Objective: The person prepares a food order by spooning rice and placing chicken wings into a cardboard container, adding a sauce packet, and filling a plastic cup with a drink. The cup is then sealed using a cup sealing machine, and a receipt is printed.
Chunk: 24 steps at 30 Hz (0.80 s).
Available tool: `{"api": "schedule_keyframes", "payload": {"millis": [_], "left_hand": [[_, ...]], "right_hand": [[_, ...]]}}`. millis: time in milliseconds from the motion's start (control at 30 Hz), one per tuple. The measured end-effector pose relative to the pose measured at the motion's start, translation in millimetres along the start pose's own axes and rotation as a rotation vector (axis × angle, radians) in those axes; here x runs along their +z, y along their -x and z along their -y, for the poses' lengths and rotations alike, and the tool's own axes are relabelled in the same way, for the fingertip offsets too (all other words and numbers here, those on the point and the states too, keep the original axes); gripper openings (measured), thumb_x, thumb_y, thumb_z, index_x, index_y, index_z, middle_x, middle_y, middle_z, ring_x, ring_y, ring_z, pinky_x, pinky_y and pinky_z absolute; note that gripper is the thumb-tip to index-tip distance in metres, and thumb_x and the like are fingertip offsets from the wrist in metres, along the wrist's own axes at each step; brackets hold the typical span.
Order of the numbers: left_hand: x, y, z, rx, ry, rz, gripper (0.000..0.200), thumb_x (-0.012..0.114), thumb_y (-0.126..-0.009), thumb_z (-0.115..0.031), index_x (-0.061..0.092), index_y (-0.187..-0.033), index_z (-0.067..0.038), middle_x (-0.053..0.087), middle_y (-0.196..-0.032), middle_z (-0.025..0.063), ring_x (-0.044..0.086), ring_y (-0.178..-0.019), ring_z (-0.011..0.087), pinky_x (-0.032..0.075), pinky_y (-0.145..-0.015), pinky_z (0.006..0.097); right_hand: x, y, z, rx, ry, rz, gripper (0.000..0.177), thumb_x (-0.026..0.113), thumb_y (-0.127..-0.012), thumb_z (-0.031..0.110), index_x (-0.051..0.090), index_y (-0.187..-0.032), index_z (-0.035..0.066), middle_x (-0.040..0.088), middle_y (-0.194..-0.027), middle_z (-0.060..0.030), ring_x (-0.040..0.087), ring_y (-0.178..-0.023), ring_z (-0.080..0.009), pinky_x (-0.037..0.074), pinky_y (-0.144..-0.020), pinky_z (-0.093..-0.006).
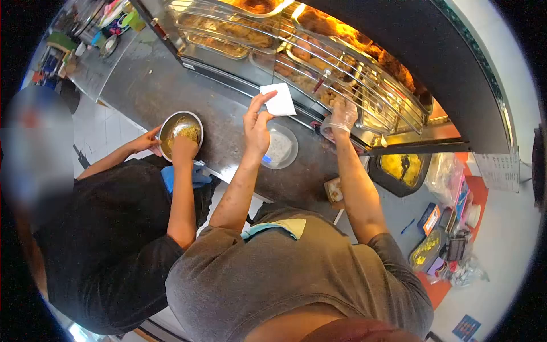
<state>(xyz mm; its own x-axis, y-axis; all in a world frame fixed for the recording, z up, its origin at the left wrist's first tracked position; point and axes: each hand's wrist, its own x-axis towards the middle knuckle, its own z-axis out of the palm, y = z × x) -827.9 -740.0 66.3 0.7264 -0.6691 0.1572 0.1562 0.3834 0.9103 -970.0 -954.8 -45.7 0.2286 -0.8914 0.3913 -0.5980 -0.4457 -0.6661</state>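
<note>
White sheet (279,101), corner pinched in left grip (256,128), slanting right; right grip (343,117) at rack (370,91), closure unclear

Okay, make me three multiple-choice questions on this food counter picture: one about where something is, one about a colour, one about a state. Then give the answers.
1. Where is the clear round container? A in a sink; B on the counter by the left hand; C on the floor.
2. What colour is the sheet that the left hand holds? A white; B red; C green.
3. How is the right hand? A bare; B in a black mitten; C in a clear glove.

Answers: B, it lies on the dark counter beside that hand's wrist; A, the pinched sheet is plain white; C, a see-through glove covers it at the display case.
</note>
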Motion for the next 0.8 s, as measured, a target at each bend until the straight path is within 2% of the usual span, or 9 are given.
{"api": "schedule_keyframes", "payload": {"millis": [33,100,167,267,367,467,567,667,800], "left_hand": [[0,-2,6,0.021,-0.058,-0.005,0.044,0.043,-0.073,0.002,0.061,-0.112,0.001,0.053,-0.114,0.0123,0.049,-0.108,0.0196,0.038,-0.092,0.0271],[4,-5,14,0.005,-0.108,0.018,0.043,0.044,-0.073,0.001,0.061,-0.113,0.001,0.052,-0.116,0.0130,0.049,-0.109,0.0198,0.038,-0.092,0.0269],[12,-9,16,0.037,-0.331,0.094,0.044,0.049,-0.074,-0.002,0.057,-0.117,0.000,0.049,-0.121,0.0172,0.048,-0.114,0.0258,0.037,-0.096,0.0308],[27,-14,34,0.147,-0.607,0.136,0.051,0.057,-0.075,-0.008,0.051,-0.125,-0.004,0.046,-0.126,0.0222,0.043,-0.121,0.0366,0.032,-0.103,0.0389],[44,-21,59,0.225,-0.723,0.184,0.051,0.058,-0.075,-0.010,0.051,-0.125,-0.005,0.046,-0.127,0.0218,0.042,-0.122,0.0361,0.032,-0.103,0.0383],[59,-24,70,0.205,-0.668,0.146,0.048,0.060,-0.074,-0.010,0.051,-0.120,0.001,0.049,-0.122,0.0215,0.047,-0.116,0.0353,0.036,-0.099,0.0377],[68,-19,67,0.223,-0.654,0.080,0.042,0.061,-0.074,-0.010,0.054,-0.113,0.005,0.056,-0.111,0.0203,0.054,-0.105,0.0331,0.042,-0.092,0.0370],[73,-15,73,0.178,-0.597,0.120,0.038,0.062,-0.075,-0.013,0.058,-0.108,0.005,0.060,-0.103,0.0193,0.059,-0.098,0.0313,0.044,-0.088,0.0357],[103,-2,84,0.119,-0.577,0.256,0.036,0.063,-0.074,-0.016,0.062,-0.103,0.004,0.064,-0.102,0.0214,0.062,-0.097,0.0316,0.046,-0.086,0.0367]], "right_hand": [[-7,5,6,0.018,0.011,-0.010,0.007,0.057,-0.085,0.008,0.061,-0.089,0.004,0.062,-0.072,-0.0080,0.060,-0.060,-0.0204,0.048,-0.056,-0.0325],[-27,20,19,0.462,-1.054,-0.042,0.007,0.062,-0.084,0.006,0.062,-0.091,0.004,0.063,-0.074,-0.0053,0.059,-0.063,-0.0160,0.049,-0.057,-0.0293],[-76,41,31,0.425,-1.086,0.182,0.010,0.065,-0.084,0.011,0.061,-0.090,0.003,0.061,-0.070,-0.0046,0.058,-0.064,-0.0138,0.047,-0.056,-0.0279],[-148,77,-10,0.462,-0.721,0.752,0.013,0.066,-0.085,0.014,0.058,-0.088,0.004,0.056,-0.070,-0.0009,0.053,-0.059,-0.0109,0.044,-0.053,-0.0245],[-180,120,-43,0.482,0.157,0.980,0.014,0.060,-0.088,0.015,0.060,-0.095,0.002,0.062,-0.075,-0.0080,0.058,-0.064,-0.0137,0.049,-0.060,-0.0292],[-185,142,-56,0.174,0.203,0.977,0.023,0.055,-0.089,0.018,0.060,-0.105,0.002,0.066,-0.090,-0.0149,0.064,-0.080,-0.0232,0.050,-0.074,-0.0339],[-202,135,-45,0.398,0.255,0.812,0.030,0.051,-0.091,0.023,0.059,-0.111,0.003,0.065,-0.103,-0.0176,0.062,-0.096,-0.0314,0.048,-0.084,-0.0368],[-224,130,-24,0.276,0.139,0.515,0.031,0.049,-0.089,0.028,0.059,-0.100,0.001,0.061,-0.101,-0.0231,0.058,-0.093,-0.0389,0.047,-0.081,-0.0440],[-229,123,-14,0.093,0.274,0.789,0.037,0.042,-0.091,0.034,0.060,-0.102,0.003,0.062,-0.100,-0.0211,0.059,-0.094,-0.0369,0.047,-0.081,-0.0452]]}}
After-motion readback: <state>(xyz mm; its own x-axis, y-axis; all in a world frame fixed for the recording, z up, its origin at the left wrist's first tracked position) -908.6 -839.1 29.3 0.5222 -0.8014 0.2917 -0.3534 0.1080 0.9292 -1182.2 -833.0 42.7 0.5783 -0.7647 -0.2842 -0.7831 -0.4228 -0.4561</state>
